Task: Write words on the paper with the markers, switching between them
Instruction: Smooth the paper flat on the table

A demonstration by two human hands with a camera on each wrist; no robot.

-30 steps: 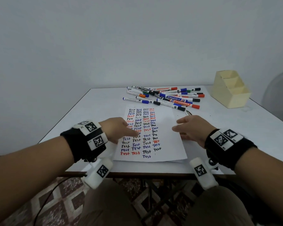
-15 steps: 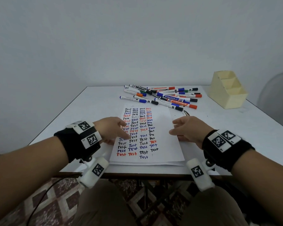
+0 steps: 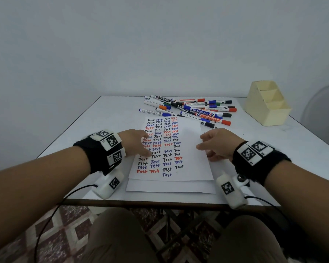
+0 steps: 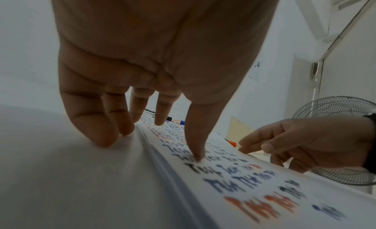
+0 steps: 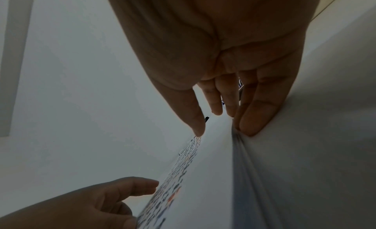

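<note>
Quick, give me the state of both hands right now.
Left hand: open, holding nothing, thumb tip pressing on the paper.
Right hand: open, holding nothing, fingertips resting at the paper's right edge.

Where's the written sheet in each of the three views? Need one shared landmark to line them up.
Head: sheet at centre, on the table between both hands.
Left wrist: sheet runs from centre to lower right, under the left hand's thumb.
Right wrist: sheet at lower centre, seen edge-on.
Shared landmark: the columns of "Test" words.
</note>
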